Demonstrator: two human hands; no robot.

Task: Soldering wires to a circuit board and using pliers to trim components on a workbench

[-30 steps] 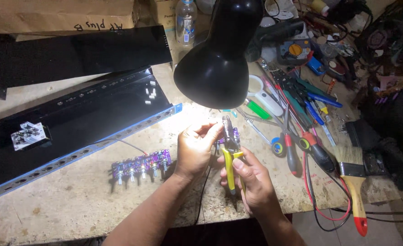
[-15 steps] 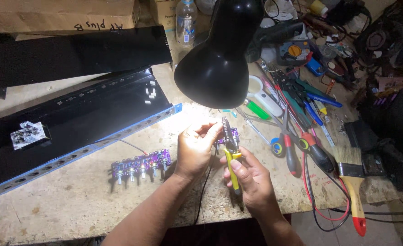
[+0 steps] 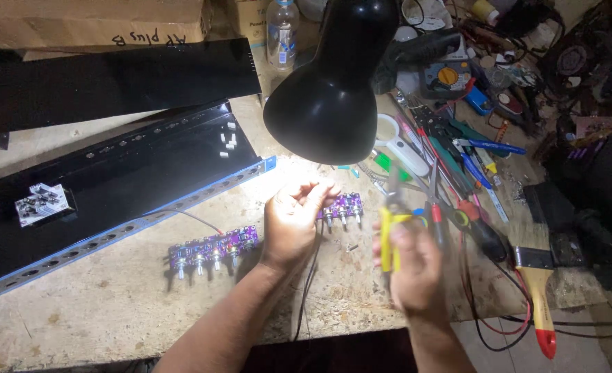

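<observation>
Black metal fills the upper middle of the view: the lamp shade (image 3: pixel 328 97) hangs over the bench and hides whatever lies directly behind it. The right hand (image 3: pixel 413 266) is smeared by motion, so its finger positions are hard to read; it is closed around yellow-handled pliers (image 3: pixel 389 231), whose tip points up and is too blurred to show whether the jaws are shut. The left hand (image 3: pixel 293 222) is curled, thumb and fingertips pinched together around something too small to make out, with thin dark wires (image 3: pixel 311 276) trailing down from it toward the table edge. Just behind its fingers, partly covered by them, a small purple circuit board (image 3: pixel 344 207) with a row of knobs lies on the wooden table (image 3: pixel 112 304).

Half a second earlier both hands met over this board under the lamp, pliers close to the left fingers; now the right hand has drawn away to the right and the two are apart.

A longer purple board (image 3: pixel 212 249) lies left of the left hand, near the edge of a long black rack panel (image 3: pixel 112 186). To the right, a crowded heap of screwdrivers, pens and cutters (image 3: pixel 458 159) and a paintbrush (image 3: pixel 537 276) lie close to the right hand.
</observation>
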